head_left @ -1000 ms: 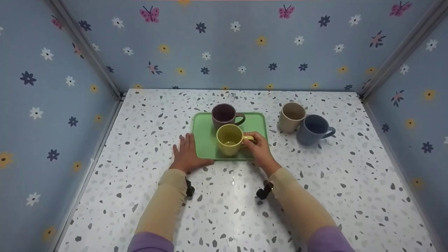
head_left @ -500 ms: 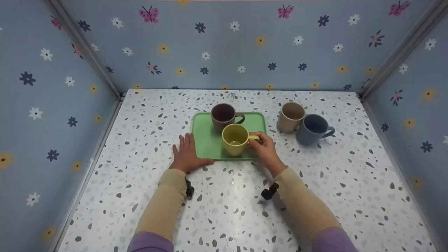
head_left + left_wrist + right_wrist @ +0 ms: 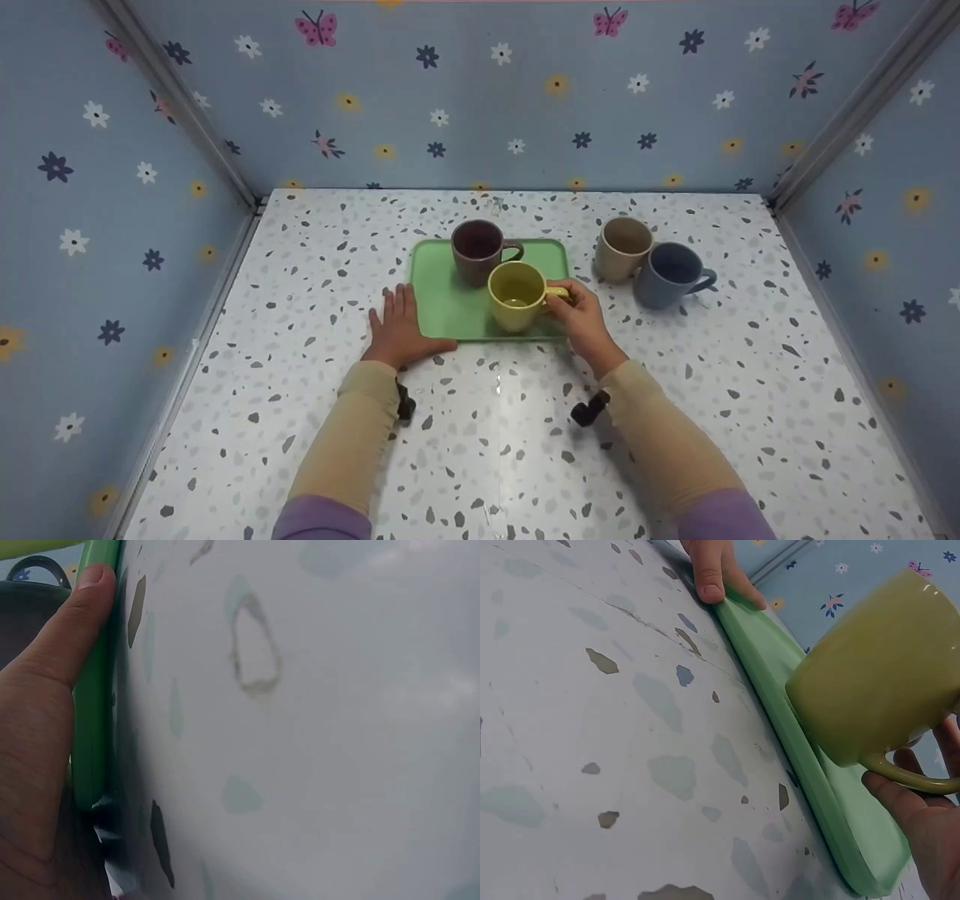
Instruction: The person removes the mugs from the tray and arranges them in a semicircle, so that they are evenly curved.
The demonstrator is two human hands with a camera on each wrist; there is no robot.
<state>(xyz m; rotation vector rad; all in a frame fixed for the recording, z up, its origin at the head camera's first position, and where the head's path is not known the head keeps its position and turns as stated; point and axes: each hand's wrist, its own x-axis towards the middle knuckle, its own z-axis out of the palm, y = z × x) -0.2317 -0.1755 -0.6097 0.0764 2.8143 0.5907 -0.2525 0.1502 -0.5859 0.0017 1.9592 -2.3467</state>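
Note:
In the head view a yellow mug [image 3: 516,296] stands over the front right part of a green tray [image 3: 450,311]. My right hand [image 3: 585,319] pinches its handle between thumb and fingers, as the right wrist view also shows at the mug's handle [image 3: 907,776]. Behind it on the tray is a dark plum mug [image 3: 478,255], handle pointing right. My left hand [image 3: 401,330] lies spread at the tray's front left corner, its thumb along the front edge and its fingers beside the left edge. The left wrist view shows that thumb [image 3: 64,637] against the green rim.
Right of the tray, a beige mug [image 3: 624,251] and a grey-blue mug [image 3: 670,276] stand close together on the speckled white table [image 3: 495,450]. Blue flowered panels [image 3: 480,90] rise behind the table and at both sides.
My right hand has moved the yellow mug to the right across the tray, away from in front of the plum mug. The left hand and the tray have stayed put.

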